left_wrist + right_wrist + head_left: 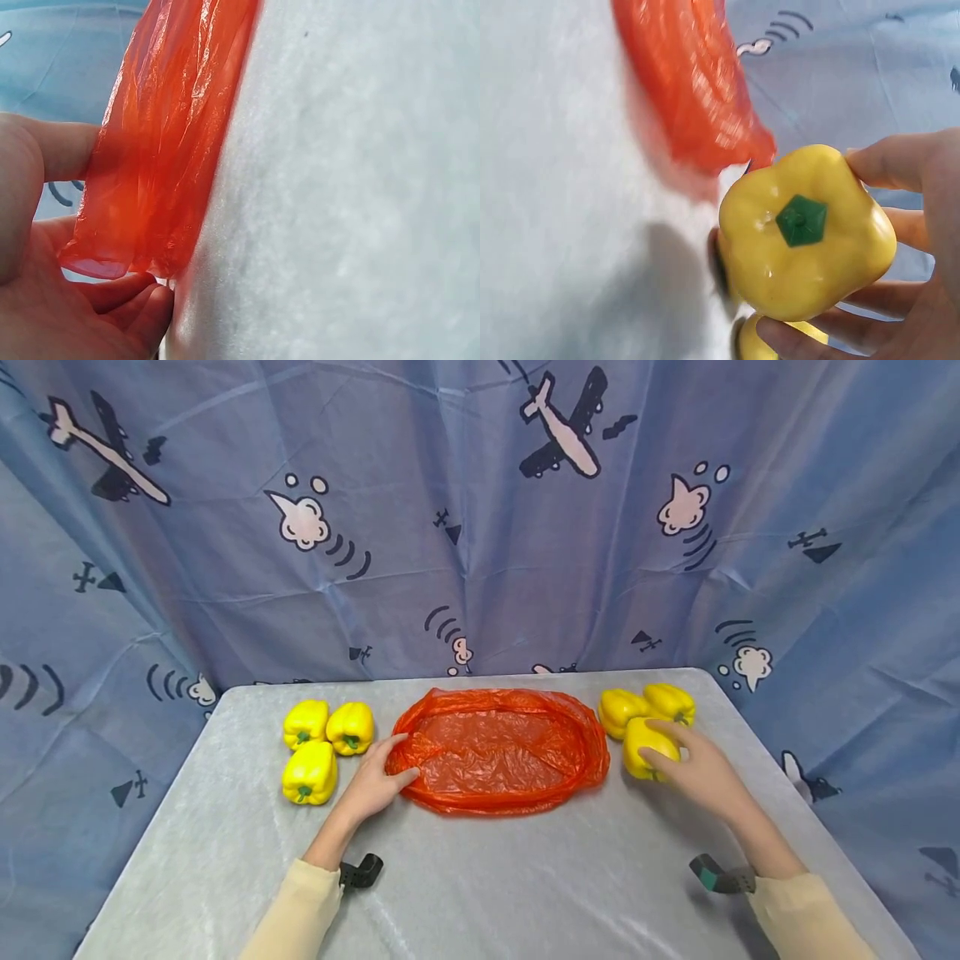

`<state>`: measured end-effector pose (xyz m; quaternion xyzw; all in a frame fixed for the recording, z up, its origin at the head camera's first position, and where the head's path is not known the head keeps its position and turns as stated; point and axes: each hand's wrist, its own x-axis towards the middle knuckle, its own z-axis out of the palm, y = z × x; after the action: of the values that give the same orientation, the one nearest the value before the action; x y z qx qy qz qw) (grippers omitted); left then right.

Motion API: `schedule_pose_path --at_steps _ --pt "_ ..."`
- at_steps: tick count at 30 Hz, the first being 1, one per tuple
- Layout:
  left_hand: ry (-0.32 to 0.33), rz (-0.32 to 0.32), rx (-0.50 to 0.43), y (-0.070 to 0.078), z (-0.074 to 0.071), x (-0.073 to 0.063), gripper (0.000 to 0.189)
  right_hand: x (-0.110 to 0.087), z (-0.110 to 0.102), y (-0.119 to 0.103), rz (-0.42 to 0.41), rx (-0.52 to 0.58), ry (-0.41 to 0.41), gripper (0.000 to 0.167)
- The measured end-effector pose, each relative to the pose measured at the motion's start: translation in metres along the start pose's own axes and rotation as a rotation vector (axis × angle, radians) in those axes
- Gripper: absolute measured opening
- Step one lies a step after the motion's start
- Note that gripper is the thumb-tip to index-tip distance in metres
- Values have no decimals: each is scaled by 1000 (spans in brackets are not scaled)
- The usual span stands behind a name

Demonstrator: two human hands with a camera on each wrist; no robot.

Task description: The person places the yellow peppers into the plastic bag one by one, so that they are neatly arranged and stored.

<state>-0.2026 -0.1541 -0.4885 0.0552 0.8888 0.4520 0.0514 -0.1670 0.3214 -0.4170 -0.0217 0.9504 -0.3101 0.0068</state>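
A red plastic bag [491, 752] lies spread with its mouth open, its rim rolled into an oval. My left hand [381, 775] holds the bag's left end, thumb and a finger reaching over the rim; in the left wrist view the thin red film [161, 142] covers part of the fingers. To the right, my right hand [697, 768] grips a yellow bell pepper [647, 750] between thumb and fingers. Its green stem faces the right wrist camera, and the pepper [810, 270] casts a shadow on the table. Two more yellow bell peppers [621, 710] sit just behind it.
Left of the bag, three yellow bell peppers [309, 772] stand in a close group beside my left hand. Pale cloth covers the table [525, 885]. A blue curtain [405, 568] with printed airplanes hangs behind the table and along both sides.
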Motion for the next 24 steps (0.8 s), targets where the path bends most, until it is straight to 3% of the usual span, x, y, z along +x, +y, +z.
schedule_pose_path --at_steps 12,24 --pt "0 -10 7 0 0 1 65 8 1 -55 -96 13 22 68" --pt "-4 -5 11 1 -1 0 65 26 23 -88 -177 57 15 63"
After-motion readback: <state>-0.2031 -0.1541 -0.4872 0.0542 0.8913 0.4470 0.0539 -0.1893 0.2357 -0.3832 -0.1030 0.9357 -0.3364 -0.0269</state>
